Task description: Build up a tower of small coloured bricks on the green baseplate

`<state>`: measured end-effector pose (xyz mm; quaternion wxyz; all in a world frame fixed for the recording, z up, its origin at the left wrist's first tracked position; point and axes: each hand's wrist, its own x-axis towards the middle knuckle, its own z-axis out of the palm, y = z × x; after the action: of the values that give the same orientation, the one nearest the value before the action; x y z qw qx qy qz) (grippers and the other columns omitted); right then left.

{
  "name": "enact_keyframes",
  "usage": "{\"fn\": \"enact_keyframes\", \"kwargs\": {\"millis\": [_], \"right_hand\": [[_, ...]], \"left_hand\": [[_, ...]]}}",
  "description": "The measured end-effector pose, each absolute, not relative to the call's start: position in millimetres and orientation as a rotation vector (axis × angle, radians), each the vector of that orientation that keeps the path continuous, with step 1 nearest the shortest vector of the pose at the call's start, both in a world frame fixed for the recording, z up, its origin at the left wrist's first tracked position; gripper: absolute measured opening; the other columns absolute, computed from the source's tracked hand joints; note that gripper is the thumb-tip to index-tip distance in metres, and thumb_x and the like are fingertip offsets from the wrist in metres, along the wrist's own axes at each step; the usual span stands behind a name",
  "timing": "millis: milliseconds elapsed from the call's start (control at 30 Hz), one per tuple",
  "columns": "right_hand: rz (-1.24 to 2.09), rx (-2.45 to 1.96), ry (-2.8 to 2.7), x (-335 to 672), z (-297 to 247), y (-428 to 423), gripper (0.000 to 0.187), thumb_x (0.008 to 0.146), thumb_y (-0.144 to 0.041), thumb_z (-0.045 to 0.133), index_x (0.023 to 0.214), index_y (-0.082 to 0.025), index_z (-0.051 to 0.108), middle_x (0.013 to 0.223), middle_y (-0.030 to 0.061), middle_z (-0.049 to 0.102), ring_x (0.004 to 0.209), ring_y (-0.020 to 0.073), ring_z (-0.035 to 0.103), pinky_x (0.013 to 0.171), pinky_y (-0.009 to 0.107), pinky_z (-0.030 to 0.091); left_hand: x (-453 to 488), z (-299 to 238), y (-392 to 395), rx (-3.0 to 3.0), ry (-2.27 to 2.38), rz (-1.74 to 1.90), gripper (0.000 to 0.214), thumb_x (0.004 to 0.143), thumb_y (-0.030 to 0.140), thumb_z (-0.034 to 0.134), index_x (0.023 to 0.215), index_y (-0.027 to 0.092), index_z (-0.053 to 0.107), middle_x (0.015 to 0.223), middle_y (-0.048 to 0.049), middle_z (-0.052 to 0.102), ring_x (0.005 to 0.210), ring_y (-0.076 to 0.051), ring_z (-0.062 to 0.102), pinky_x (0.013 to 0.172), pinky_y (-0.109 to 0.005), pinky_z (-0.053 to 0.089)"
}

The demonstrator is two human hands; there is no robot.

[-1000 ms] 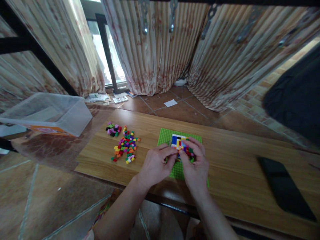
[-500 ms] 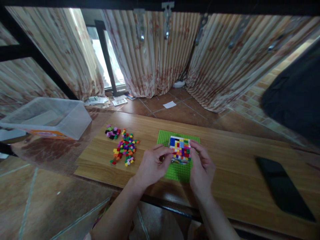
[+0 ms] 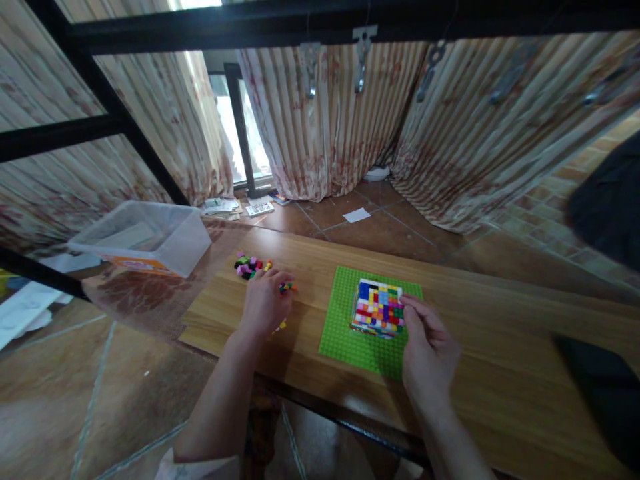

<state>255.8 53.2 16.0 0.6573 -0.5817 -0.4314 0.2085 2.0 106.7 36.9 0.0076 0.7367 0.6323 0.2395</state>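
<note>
A boxy structure of multicoloured toy bricks point(image 3: 379, 307) stands on the green baseplate point(image 3: 337, 320). My right hand point(image 3: 431, 340) grips its right edge, with thumb and forefinger closed together there. My left hand point(image 3: 267, 301) lies over the pile of loose bricks point(image 3: 286, 288) on the left of the table and covers most of it. Its fingers curl downward and their tips are hidden, so I cannot see whether they have a brick. Beyond this hand is a smaller heap of pink, black and green bricks point(image 3: 247, 265).
A clear plastic bin point(image 3: 193, 243) stands to the left of the wooden table point(image 3: 480, 333). A dark flat device point(image 3: 597, 393) rests on the table at the right. Black frame bars point(image 3: 320, 27) with metal hooks cross the top. Papers lie on the floor behind, near the curtains.
My left hand has left the brick structure and moved left onto the loose bricks. The right hand stays at the structure's right side. The whole view has shifted somewhat.
</note>
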Motion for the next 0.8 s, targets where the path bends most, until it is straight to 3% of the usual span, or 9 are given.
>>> {"fn": "enact_keyframes", "kwargs": {"millis": [267,500,800], "right_hand": [[0.466,-1.319,-0.968,255.8,11.9,54.3,0.019,0.083,-0.036,0.063,0.086,-0.02,0.073,0.1,0.0062,0.07,0.095,0.0203,0.064,0.089,0.04,0.048],[0.461,-1.309,-1.014,256.5,13.2,54.0,0.019,0.085,-0.035,0.061,0.088,-0.02,0.072,0.099,0.006,0.069,0.095,0.0204,0.064,0.091,0.043,0.047],[0.147,-1.277,-1.319,242.7,37.6,41.9,0.014,0.088,-0.024,0.058,0.097,-0.023,0.07,0.106,0.0057,0.066,0.1,0.0186,0.062,0.091,0.039,0.049]], "left_hand": [[12.8,39.1,107.9,2.319,2.02,0.576,0.013,0.079,0.019,0.062,0.082,0.023,0.074,0.088,-0.0061,0.073,0.086,-0.025,0.061,0.082,-0.04,0.046],[14.9,36.2,112.6,2.333,1.937,0.642,0.015,0.082,0.017,0.059,0.081,0.022,0.073,0.089,-0.0068,0.073,0.09,-0.026,0.061,0.09,-0.045,0.043],[57.7,52.7,83.8,2.065,1.236,1.127,0.013,0.089,0.023,0.057,0.098,0.02,0.066,0.091,-0.0028,0.069,0.086,-0.015,0.065,0.079,-0.029,0.051]]}}
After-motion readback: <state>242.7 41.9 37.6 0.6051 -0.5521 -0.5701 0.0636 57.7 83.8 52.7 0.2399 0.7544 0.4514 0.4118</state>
